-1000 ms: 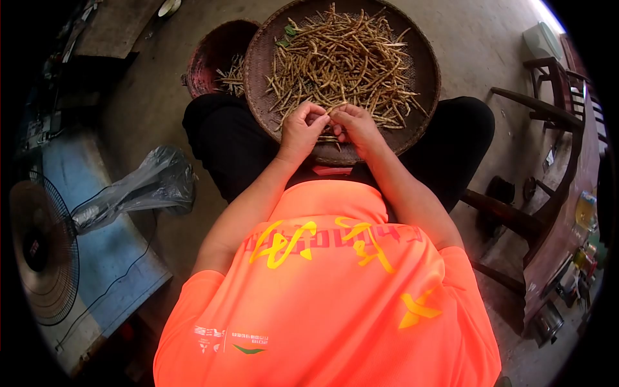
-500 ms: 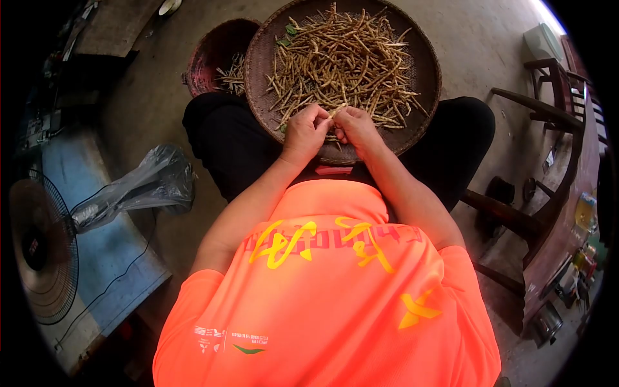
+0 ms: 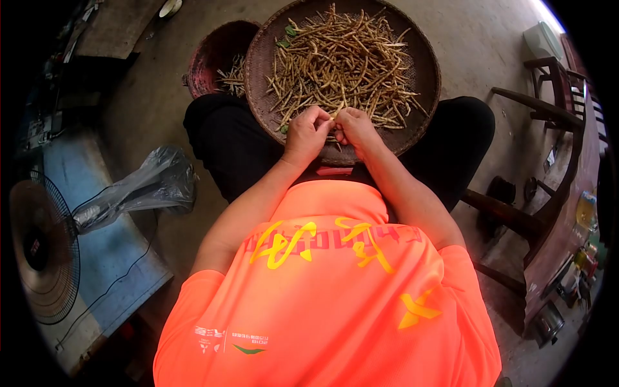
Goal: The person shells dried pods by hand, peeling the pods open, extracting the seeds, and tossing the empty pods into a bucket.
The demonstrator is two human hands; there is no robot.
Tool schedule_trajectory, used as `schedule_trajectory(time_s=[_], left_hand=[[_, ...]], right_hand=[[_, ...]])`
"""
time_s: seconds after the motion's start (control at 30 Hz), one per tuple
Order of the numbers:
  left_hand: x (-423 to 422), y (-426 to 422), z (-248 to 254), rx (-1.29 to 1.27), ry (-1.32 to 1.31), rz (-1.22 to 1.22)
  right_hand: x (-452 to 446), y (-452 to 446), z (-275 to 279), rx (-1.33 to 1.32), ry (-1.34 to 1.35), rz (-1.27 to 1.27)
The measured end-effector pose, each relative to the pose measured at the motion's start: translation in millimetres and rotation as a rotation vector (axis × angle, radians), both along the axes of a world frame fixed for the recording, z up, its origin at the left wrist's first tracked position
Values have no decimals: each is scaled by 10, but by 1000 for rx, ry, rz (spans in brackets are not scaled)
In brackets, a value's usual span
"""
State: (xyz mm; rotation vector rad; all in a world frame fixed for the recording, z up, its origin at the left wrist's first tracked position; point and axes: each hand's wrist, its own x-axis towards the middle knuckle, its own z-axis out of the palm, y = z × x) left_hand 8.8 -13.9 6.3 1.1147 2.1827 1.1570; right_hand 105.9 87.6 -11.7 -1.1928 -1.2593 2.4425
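Observation:
A round woven tray (image 3: 259,84) rests across my lap, heaped with dry brown bean pods (image 3: 348,61). Over its near edge, my left hand (image 3: 306,132) and my right hand (image 3: 356,129) meet with fingers pinched together. Between their fingertips is a pale bean pod (image 3: 334,115), mostly covered by the fingers. Both hands are closed on it. A few green leaves (image 3: 288,32) lie among the pods at the tray's upper left.
Behind the tray's left side stands a reddish bucket (image 3: 205,61) holding some pods. A fan (image 3: 45,248) and a plastic bag (image 3: 151,184) are at the left, by a bluish board (image 3: 80,168). Wooden chairs (image 3: 548,109) and a table (image 3: 561,226) stand on the right.
Almost nothing differs. Both hands stay pinched together at the same place, with only a slight shift of the fingers and the view.

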Motion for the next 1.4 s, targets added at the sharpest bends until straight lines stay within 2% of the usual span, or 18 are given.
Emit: schedule_trajectory(time_s=[0.13, 0.33, 0.4, 0.43, 0.5, 0.6, 1.03, 1.23, 1.3, 1.4], left_hand=[[7, 4, 22, -3, -37, 9], [-18, 1, -51, -11, -286, 55], [-41, 1, -48, 26, -575, 86], [-50, 1, -45, 26, -576, 86], [-68, -12, -41, 55, -824, 131], [-92, -31, -52, 57, -956, 190], [-122, -62, -95, 60, -1102, 236], [-91, -43, -164, 92, -821, 211], [-106, -40, -176, 82, -637, 147], [-95, -43, -138, 100, -687, 168]], right_hand=[[-2, 9, -16, 2, 10, 14], [-16, -14, -63, 49, 3, 5], [-15, -20, -98, 103, -9, 16], [-15, -21, -105, 103, -9, 16], [-24, -36, -87, 124, 3, 10], [-24, -58, 3, 171, -3, 12], [-10, -38, -84, 145, -17, 52], [-5, -23, 33, -77, 43, 43], [-10, -14, 22, -117, 121, 73], [-5, -3, 8, -122, 177, 91]])
